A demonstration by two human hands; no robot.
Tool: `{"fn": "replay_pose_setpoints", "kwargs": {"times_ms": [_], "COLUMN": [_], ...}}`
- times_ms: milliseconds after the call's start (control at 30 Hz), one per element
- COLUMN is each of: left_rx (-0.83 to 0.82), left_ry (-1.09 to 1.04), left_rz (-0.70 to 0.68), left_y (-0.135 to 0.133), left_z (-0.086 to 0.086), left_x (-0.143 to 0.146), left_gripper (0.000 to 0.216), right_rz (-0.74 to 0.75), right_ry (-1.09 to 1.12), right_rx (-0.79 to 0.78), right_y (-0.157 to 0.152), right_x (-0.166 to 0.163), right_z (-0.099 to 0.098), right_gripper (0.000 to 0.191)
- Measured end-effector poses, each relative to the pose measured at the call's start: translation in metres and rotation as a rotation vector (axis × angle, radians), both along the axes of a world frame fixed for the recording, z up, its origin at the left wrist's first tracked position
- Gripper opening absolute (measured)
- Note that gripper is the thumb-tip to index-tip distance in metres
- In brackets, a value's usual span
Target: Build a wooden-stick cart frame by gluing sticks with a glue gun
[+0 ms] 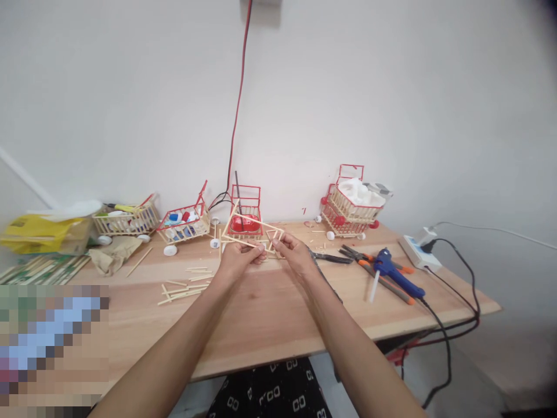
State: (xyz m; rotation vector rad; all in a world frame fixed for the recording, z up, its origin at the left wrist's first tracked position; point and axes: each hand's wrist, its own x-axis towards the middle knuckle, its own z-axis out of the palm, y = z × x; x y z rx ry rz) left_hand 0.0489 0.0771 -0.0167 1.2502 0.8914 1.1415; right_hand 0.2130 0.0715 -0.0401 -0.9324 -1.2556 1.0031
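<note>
Both my hands are held out over the middle of the wooden table (270, 325). My left hand (237, 258) and my right hand (292, 251) pinch a small frame of thin wooden sticks (249, 231) between them. The frame is tilted and lifted just above the table. Its fingers-side corner sits between my thumbs. Directly behind the frame stands a small red-railed stick cart (246, 213) with something red inside.
Loose sticks (183, 285) lie left of my hands. Several small stick carts (185, 223) (350, 203) (128, 219) line the wall. A blue glue gun (394, 273), pliers (363, 258) and a power strip (418, 249) with cables lie at right. Paper and stick bundles (41, 267) are at far left.
</note>
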Motion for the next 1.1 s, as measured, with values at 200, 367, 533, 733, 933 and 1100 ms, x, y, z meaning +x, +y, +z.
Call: {"fn": "replay_pose_setpoints", "kwargs": {"times_ms": [200,367,533,733,933,1100], "left_rx": [-0.027,-0.020,0.005,-0.016,-0.006,0.002], "left_ry": [-0.020,-0.011,0.028,0.030,0.029,0.031], "left_rz": [0.007,0.006,-0.033,-0.035,-0.060,-0.076], "left_y": [-0.0009,0.0002,0.0003,0.0007,0.0019,0.0029], "left_z": [-0.0004,-0.0004,0.0018,0.0007,-0.0012,-0.0026], "left_x": [0.0007,-0.0006,-0.0030,-0.0026,-0.0029,-0.0041], "left_gripper": [0.048,0.047,0.044,0.045,0.044,0.041], "right_rz": [-0.011,-0.009,0.031,0.022,-0.005,-0.009], "right_ry": [-0.009,-0.008,0.014,0.005,0.005,0.012], "right_rx": [0.013,0.006,-0.014,-0.036,-0.026,-0.039], "right_y": [0.0001,0.0010,0.0027,0.0045,0.0033,0.0015], "right_x": [-0.0005,0.0004,0.0037,0.0056,0.0038,0.0022], "right_z": [0.0001,-0.0009,-0.0011,-0.0025,-0.0042,-0.0023], "right_gripper": [0.034,0.031,0.032,0.035,0.035,0.037]}}
